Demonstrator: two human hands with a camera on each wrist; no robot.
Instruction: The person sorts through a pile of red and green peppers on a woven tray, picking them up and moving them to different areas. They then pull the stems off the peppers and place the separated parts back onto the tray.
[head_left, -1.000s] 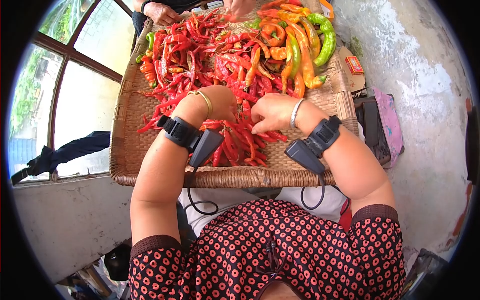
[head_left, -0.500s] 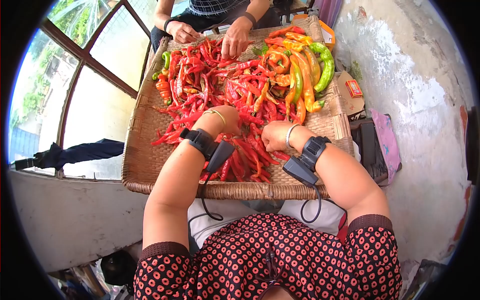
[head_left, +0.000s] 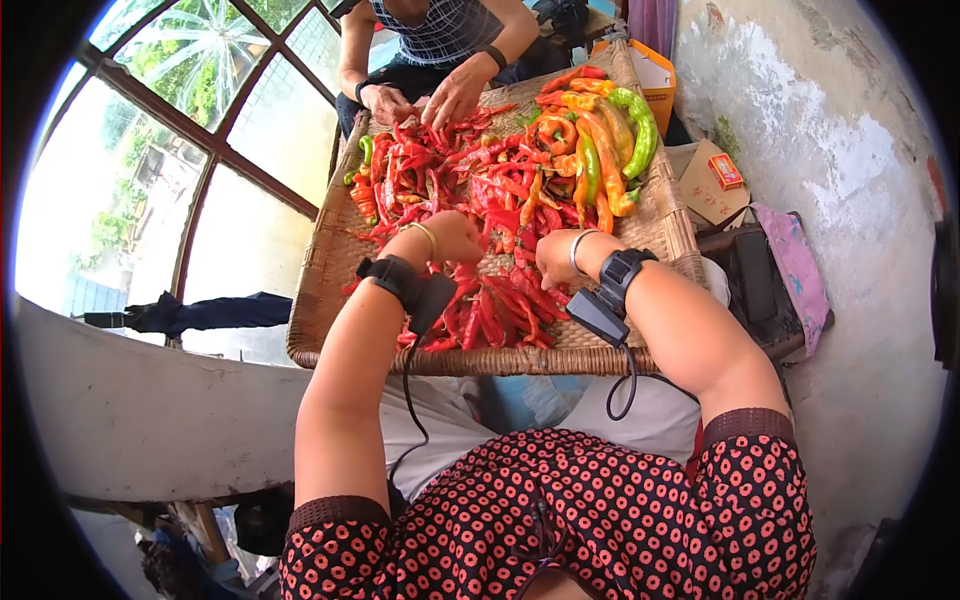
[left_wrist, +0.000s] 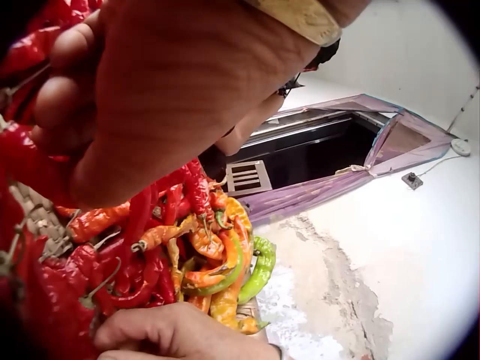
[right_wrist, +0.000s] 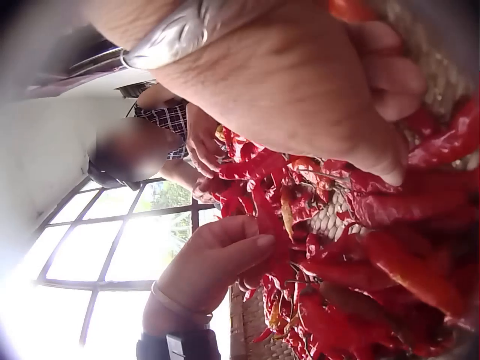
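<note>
My left hand (head_left: 457,238), with a gold bangle, is over the middle of a pile of red chili peppers (head_left: 500,310). Its thumb and forefinger pinch a red chili pepper (right_wrist: 268,217), as the right wrist view shows. Across a small gap, my right hand (head_left: 556,256), wearing a silver bangle, is low at the pile's right side. Its curled fingers (right_wrist: 397,79) and thumb meet at the end of another red chili (right_wrist: 450,142). Both hands' fingertips are hidden from the head view. Several chilies lie between me and the hands, on the woven tray (head_left: 330,290).
Orange and yellow peppers (head_left: 602,140) and a green pepper (head_left: 640,130) lie at the tray's far right. Another person's hands (head_left: 455,95) work at its far edge. A window (head_left: 240,180) is on the left, a wall (head_left: 830,130) on the right, a small red box (head_left: 725,171) beside the tray.
The head view has tilted up, showing more of the other person, whose hands have come together over the chilies. A patch of bare weave now shows between my hands.
</note>
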